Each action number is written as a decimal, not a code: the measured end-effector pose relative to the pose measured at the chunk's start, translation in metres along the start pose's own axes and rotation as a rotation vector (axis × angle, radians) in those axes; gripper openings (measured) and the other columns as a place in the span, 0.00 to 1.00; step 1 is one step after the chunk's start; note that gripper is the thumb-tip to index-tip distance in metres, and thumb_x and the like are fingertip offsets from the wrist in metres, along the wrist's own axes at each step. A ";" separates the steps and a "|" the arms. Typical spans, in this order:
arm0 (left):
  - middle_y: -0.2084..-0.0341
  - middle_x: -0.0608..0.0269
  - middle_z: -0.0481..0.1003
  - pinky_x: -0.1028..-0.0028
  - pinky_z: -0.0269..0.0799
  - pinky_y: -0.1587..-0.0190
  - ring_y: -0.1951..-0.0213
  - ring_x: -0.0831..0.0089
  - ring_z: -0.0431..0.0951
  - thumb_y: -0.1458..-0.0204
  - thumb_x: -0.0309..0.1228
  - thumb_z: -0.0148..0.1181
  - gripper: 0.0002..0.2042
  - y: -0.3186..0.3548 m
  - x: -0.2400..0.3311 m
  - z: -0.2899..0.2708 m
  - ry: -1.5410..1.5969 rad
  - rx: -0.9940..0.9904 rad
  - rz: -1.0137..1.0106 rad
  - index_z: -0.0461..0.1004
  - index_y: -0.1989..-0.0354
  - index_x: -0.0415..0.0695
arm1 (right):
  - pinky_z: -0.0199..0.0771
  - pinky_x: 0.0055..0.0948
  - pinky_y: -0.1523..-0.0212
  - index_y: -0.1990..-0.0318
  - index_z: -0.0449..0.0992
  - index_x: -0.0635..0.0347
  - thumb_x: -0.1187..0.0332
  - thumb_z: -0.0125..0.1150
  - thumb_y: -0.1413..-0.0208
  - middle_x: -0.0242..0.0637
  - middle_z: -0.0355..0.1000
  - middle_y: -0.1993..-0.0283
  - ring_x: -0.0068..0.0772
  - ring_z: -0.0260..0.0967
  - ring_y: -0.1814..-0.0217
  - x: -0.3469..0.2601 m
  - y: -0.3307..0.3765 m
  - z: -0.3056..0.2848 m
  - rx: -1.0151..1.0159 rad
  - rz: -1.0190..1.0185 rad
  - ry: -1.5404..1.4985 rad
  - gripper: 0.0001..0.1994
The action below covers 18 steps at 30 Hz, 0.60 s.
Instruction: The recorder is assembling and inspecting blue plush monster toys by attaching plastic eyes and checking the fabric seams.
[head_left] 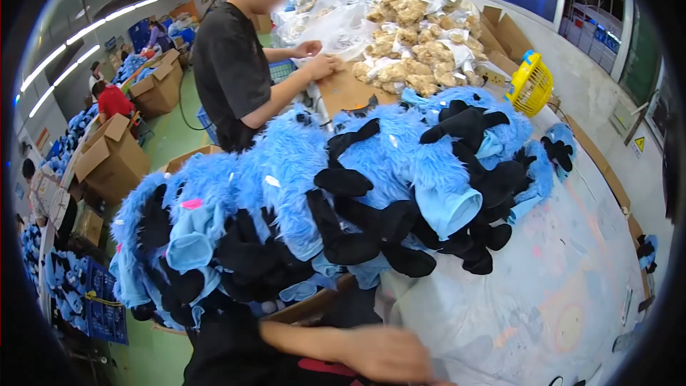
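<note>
My left hand (389, 354) reaches across in front of my body at the lower edge, over the near side of the white table (514, 314). Motion blurs it, and its fingers cannot be made out, so whether it holds anything is unclear. My right hand is not in view. Beyond my left hand lies a big heap of unstuffed plush skins (286, 171) in blue fur, with black limbs (400, 218) and light blue fabric openings (449, 211). The heap spills over the table's left edge above a cardboard box, partly hidden.
Across the heap a co-worker (232, 64) in black handles something small. Tan plush pieces (418, 28) are piled behind, with a yellow basket-like object (530, 84) at right. Cardboard boxes (111, 157) and a blue crate (106, 307) stand on the left. Small tools lie at the right edge.
</note>
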<state>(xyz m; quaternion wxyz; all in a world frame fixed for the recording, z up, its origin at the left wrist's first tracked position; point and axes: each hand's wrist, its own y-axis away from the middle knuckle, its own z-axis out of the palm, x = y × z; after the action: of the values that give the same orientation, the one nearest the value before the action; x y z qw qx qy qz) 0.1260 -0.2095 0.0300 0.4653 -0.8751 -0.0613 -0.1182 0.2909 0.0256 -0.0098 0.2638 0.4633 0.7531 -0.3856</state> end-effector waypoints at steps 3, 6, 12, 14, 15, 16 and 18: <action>0.73 0.61 0.70 0.75 0.66 0.70 0.72 0.68 0.69 0.50 0.28 0.50 0.07 0.014 0.019 0.120 1.679 -0.137 -0.656 0.72 0.66 0.41 | 0.65 0.34 0.52 0.56 0.71 0.64 0.75 0.54 0.50 0.43 0.66 0.52 0.42 0.65 0.54 -0.026 0.021 0.028 -0.057 0.250 0.037 0.12; 0.77 0.63 0.68 0.76 0.64 0.72 0.75 0.69 0.68 0.45 0.28 0.47 0.08 0.041 0.024 0.208 2.820 -0.292 -1.138 0.72 0.68 0.39 | 0.65 0.33 0.52 0.55 0.71 0.64 0.72 0.53 0.47 0.43 0.66 0.50 0.39 0.65 0.53 -0.016 0.033 0.042 -0.101 0.538 0.038 0.12; 0.81 0.65 0.64 0.76 0.61 0.75 0.79 0.71 0.64 0.46 0.30 0.46 0.09 0.132 0.047 0.363 2.703 -0.392 -1.094 0.72 0.70 0.40 | 0.66 0.33 0.54 0.55 0.71 0.63 0.70 0.51 0.46 0.43 0.67 0.52 0.40 0.66 0.55 0.020 0.019 0.055 -0.161 0.572 -0.143 0.12; 0.82 0.66 0.63 0.76 0.61 0.76 0.81 0.72 0.63 0.46 0.30 0.46 0.09 0.168 0.025 0.339 2.655 -0.432 -1.116 0.72 0.71 0.40 | 0.66 0.33 0.54 0.55 0.71 0.63 0.70 0.50 0.46 0.43 0.67 0.52 0.40 0.66 0.55 0.042 0.016 0.075 -0.168 0.585 -0.228 0.12; 0.83 0.66 0.62 0.76 0.60 0.76 0.81 0.72 0.63 0.46 0.31 0.46 0.09 0.183 0.023 0.344 2.630 -0.444 -1.125 0.71 0.72 0.41 | 0.66 0.33 0.55 0.55 0.71 0.63 0.70 0.50 0.46 0.43 0.67 0.53 0.40 0.66 0.56 0.051 0.013 0.085 -0.178 0.590 -0.271 0.13; 0.83 0.66 0.62 0.76 0.60 0.76 0.81 0.72 0.63 0.46 0.31 0.46 0.09 0.177 0.026 0.336 2.639 -0.451 -1.133 0.71 0.72 0.41 | 0.66 0.33 0.55 0.55 0.71 0.63 0.69 0.50 0.46 0.43 0.67 0.53 0.40 0.66 0.56 0.066 0.016 0.092 -0.181 0.607 -0.306 0.13; 0.83 0.67 0.62 0.77 0.60 0.76 0.81 0.73 0.63 0.46 0.31 0.46 0.09 0.165 0.030 0.306 2.463 -0.393 -0.785 0.71 0.72 0.41 | 0.67 0.33 0.56 0.55 0.71 0.62 0.69 0.49 0.46 0.43 0.67 0.53 0.41 0.66 0.57 0.091 0.023 0.103 -0.186 0.648 -0.368 0.13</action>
<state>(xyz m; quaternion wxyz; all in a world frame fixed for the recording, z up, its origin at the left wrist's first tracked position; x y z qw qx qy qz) 0.2368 -0.0479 -0.2587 0.0156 -0.1702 0.1707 -0.9704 0.2759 -0.0077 -0.1441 0.5437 0.5744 0.5393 -0.2891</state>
